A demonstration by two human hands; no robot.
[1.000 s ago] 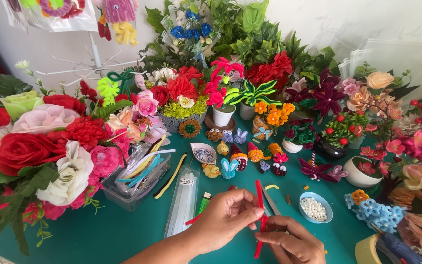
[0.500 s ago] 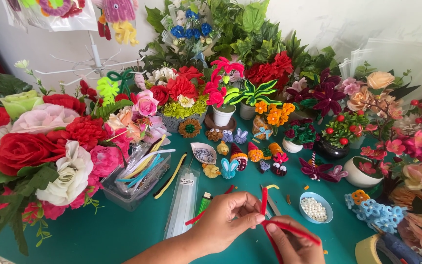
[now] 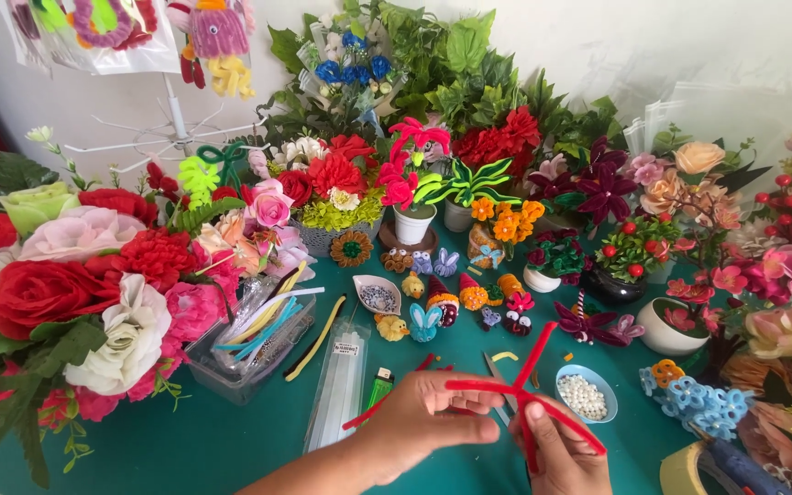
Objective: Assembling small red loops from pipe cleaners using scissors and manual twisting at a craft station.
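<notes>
Head view, then. What are the hands busy with?

— Both are low in the middle, over the green worktop. The left hand has its grip closed on red pipe cleaners, thumb and forefinger pinching them where they cross. The right hand is closed around the lower ends, just beneath that crossing.

— How would you say those stems handle?

— Very light, I judge, and soft on the outside with a wire core, so they bend easily and hold whatever bend they are given. Fuzzy, not slippery. Best held at the crossing point, as the left hand does; gripped far out, the free ends would flop and twist.

— What lies close by?

— A small blue bowl of white beads just beyond the right hand, a green lighter and a clear packet of pale sticks to the left of the hands. Further left stands a clear box of coloured stems.

— And around that?

— A row of tiny pipe-cleaner figures behind the hands, then pots and bouquets of flowers; a big bunch of red, pink and white roses fills the left side.
</notes>
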